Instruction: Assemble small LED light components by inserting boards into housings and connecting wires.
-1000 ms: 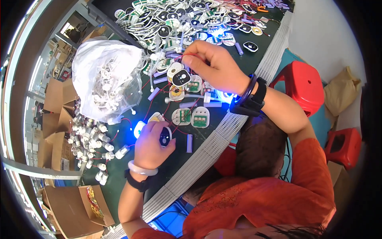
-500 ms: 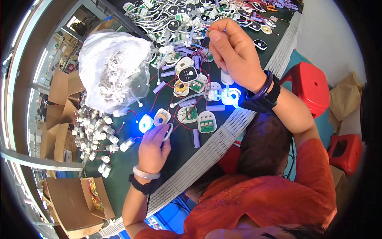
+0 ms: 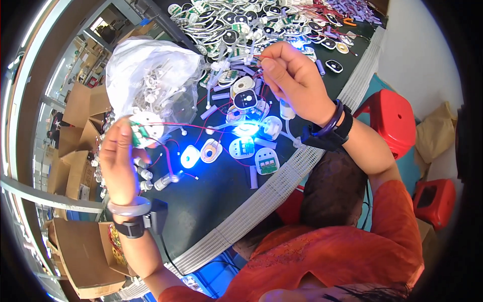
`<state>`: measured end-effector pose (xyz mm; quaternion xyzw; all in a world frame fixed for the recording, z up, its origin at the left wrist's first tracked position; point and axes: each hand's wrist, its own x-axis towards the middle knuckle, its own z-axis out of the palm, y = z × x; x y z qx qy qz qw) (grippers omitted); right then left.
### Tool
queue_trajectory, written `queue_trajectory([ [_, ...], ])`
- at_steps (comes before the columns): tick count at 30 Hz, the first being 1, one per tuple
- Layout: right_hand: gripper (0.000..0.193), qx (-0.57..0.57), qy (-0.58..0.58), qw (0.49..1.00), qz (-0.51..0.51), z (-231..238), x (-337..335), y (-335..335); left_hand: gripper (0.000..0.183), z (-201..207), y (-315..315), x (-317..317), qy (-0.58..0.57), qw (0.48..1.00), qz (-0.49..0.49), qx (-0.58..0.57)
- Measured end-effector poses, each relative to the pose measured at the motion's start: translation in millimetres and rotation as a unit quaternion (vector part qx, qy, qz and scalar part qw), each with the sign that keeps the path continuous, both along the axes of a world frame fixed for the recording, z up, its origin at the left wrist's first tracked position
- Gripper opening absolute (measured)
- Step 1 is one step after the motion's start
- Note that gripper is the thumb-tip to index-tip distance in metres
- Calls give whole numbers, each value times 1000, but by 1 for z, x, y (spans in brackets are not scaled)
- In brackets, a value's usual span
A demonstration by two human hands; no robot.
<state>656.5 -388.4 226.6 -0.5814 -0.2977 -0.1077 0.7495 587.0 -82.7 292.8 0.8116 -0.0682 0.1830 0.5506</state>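
Observation:
My left hand (image 3: 118, 161) is closed on the edge of a white rounded panel with a green circuit board (image 3: 140, 133), lifted beside the plastic bag. Red wires (image 3: 173, 124) stretch rightward from near that panel, over the table. My right hand (image 3: 299, 83) is raised, its thumb and forefinger pinched on a thin red wire (image 3: 262, 56). Beneath its palm is a white cylinder (image 3: 287, 109), partly hidden, with a clear tube. Between my hands a ring-like part (image 3: 246, 129) glows bright blue-white. Another glowing rounded part (image 3: 190, 156) lies near my left hand, beside a white oval cover (image 3: 211, 150).
A big heap of rounded panels (image 3: 236, 27) covers the far table. A clear bag of white parts (image 3: 153, 80) stands at left, above small clear-and-white cylinders (image 3: 163, 181). Open cardboard boxes (image 3: 85, 251) flank the table. White mesh edging (image 3: 231, 226) borders it; red stools (image 3: 395, 121) stand right.
My left hand has moved left and up from the table, now with the circuit-board panel raised in it. My right hand has shifted slightly lower, still pinching the wire. The glowing spots have changed place.

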Motion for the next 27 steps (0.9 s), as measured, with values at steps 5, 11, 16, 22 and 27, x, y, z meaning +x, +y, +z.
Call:
queue_trajectory([
  [5,12,-41,-2,999,-13,-3,4,-2,25,40,3,-7,-68,985,94,126],
  [11,15,-265,-100,959,-16,3,-7,4,17,16,-21,-16,143,958,-20,249],
  [16,22,-378,-206,902,-35,-7,-20,18,19,-29,-54,-6,194,971,-76,118],
  [22,17,-384,-202,901,-22,-16,-23,27,25,-64,-71,6,173,968,-160,-87],
  [27,16,-394,-179,900,-49,-16,-21,35,27,-77,-64,12,224,935,-215,-170],
])
